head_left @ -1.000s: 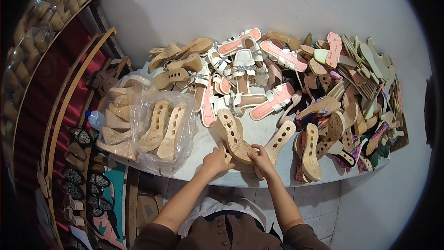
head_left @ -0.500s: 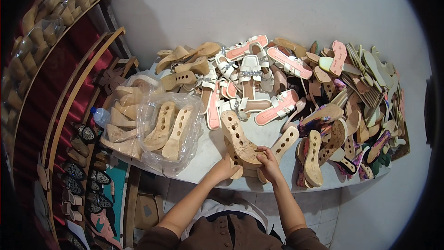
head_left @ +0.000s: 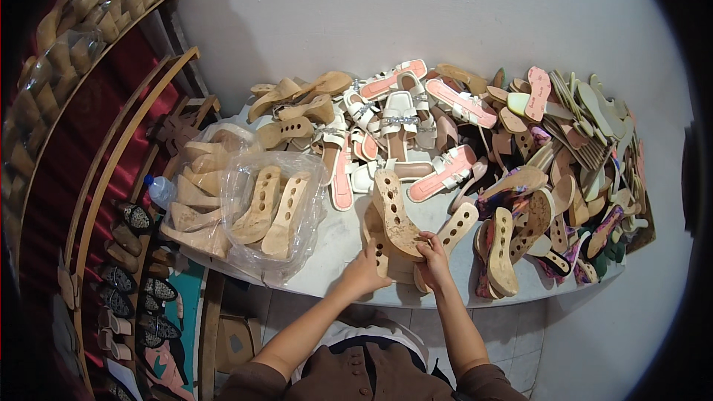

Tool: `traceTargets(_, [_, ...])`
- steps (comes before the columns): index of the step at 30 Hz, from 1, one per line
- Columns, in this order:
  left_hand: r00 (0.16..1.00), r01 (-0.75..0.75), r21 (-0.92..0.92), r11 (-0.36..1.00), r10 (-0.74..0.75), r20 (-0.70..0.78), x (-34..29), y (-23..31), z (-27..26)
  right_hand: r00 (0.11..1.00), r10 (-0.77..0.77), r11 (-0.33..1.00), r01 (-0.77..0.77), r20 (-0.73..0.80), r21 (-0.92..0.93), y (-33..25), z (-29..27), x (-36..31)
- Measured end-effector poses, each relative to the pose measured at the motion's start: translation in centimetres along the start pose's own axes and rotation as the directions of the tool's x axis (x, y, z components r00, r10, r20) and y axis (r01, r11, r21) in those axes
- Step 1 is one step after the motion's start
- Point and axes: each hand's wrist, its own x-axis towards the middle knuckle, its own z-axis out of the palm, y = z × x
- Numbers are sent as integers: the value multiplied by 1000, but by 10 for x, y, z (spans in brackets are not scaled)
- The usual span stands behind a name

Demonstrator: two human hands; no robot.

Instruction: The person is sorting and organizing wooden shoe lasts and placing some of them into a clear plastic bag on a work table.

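Wooden soles [head_left: 394,212] sit stacked at the table's [head_left: 334,241] near edge, left hand [head_left: 362,273] and right hand [head_left: 433,260] both clasping them, seemingly squaring the pile, which next wants a steady, even lift.

Single head-worn fisheye view, looking steeply down from above the person's chest, facing a pale wall, white shoe-strewn desk [head_left: 342,241] close below at arm's reach, forearms entering from lower edge, edges bending toward dark rim
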Motion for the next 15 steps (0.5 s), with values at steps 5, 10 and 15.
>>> traceTargets(5, [965,-177,348,921,93,247,11,-23,-39,999,-42,999,43,-29,10,-18,2,-3])
traceTargets(10, [910,-334,541,771,114,399,33,-21,-42,999,-51,997,52,-16,56,-15,-3,-12])
traceTargets(15, [840,-542,573,614,370,398,55,-22,-36,1000,-24,995,23,5,101,-17,-1,-24])
